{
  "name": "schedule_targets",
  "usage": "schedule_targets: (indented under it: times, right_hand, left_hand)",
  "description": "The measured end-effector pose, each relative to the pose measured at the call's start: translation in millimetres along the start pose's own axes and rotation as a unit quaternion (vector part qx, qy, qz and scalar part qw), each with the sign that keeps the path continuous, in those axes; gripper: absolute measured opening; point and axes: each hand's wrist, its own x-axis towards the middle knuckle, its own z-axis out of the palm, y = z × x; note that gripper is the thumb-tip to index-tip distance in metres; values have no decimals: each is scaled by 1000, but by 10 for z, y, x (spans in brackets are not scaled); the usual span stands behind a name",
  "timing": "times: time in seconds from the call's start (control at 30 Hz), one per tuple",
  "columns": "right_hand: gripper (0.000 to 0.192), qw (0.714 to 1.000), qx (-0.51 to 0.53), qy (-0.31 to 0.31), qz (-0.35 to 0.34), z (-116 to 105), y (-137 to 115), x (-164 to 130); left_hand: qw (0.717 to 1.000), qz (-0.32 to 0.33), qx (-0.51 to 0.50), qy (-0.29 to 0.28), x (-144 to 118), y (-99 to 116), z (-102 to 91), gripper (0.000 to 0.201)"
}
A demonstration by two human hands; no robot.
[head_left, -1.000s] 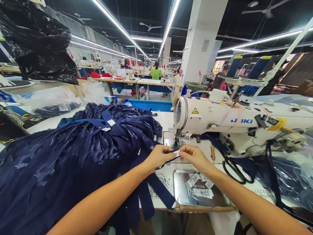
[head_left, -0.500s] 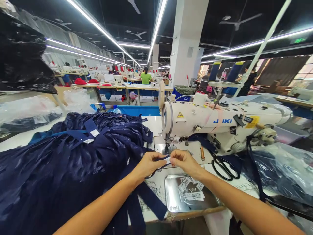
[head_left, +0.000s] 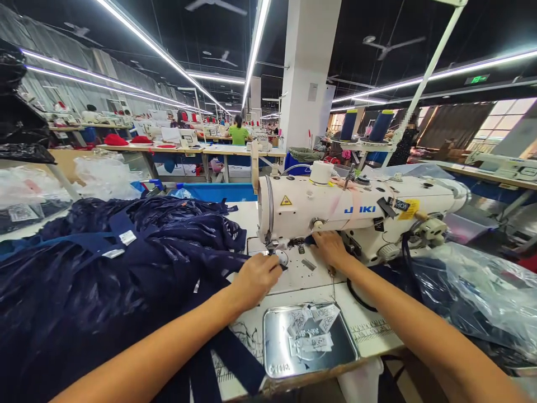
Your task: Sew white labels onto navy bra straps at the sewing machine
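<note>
My left hand (head_left: pixel 258 279) is closed on a navy fabric strap (head_left: pixel 235 262) just in front of the needle area of the white sewing machine (head_left: pixel 310 204). The strap runs left into a large heap of navy straps (head_left: pixel 159 280). Under the machine's arm, my right hand (head_left: pixel 331 250) reaches in with its fingers closed on a piece of navy fabric (head_left: pixel 310 240), which is mostly hidden. A shiny metal tray (head_left: pixel 277 336) with several white printed labels (head_left: pixel 310 341) lies at the table's front edge.
Black-handled scissors (head_left: pixel 358 296) lie partly hidden below my right forearm. Clear plastic bags with navy goods (head_left: pixel 474 296) are at the right. Navy thread cones (head_left: pixel 380 126) stand behind the machine. A person in a green top (head_left: pixel 238 134) sits farther back.
My hands have parted from the small white label and strap they both held. The left has moved beside the needle area; the right has gone under the machine arm. The view has swung right.
</note>
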Motion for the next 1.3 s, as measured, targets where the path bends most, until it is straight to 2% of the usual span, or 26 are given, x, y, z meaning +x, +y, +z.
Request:
schedule_targets:
  times: [0.07,0.1,0.23,0.37,0.43,0.53,0.63,0.77,0.97,1.07,1.17,1.3]
  right_hand:
    - [20,999,-34,-3,-2,21,-1,67]
    - [23,999,-47,-4,-3,20,-17,75]
    - [27,996,-75,8,-42,-32,-202,-65]
    - [23,987,-62,12,-147,-23,-534,-286]
    - [20,983,-40,27,-180,28,-657,-345]
    - [18,984,5,42,-173,103,-694,-397]
    - [21,981,39,49,-183,121,-591,-478]
    - [25,969,72,43,-230,112,-427,-572]
    - [25,937,155,66,-305,210,-303,-482]
    - [28,927,136,86,-339,228,-291,-444]
    - [30,921,70,107,-368,201,-343,-438]
    - [29,932,27,110,-345,184,-510,-418]
  left_hand:
    - [992,101,78,-4,40,-67,144,19]
    - [988,124,94,-9,39,-105,210,18]
    - [978,165,120,-42,-49,-216,341,19]
    - [964,209,158,-54,-105,-212,319,20]
    - [962,211,165,-53,-115,-194,311,20]
    - [963,204,166,-55,-132,-177,319,18]
    - [965,199,164,-52,-146,-170,323,16]
    - [967,191,159,-55,-143,-161,301,17]
    - [968,180,162,-63,-155,-154,292,16]
    - [968,174,164,-77,-159,-155,298,17]
    - [968,170,164,-83,-156,-152,295,19]
    - [970,166,159,-75,-164,-144,278,19]
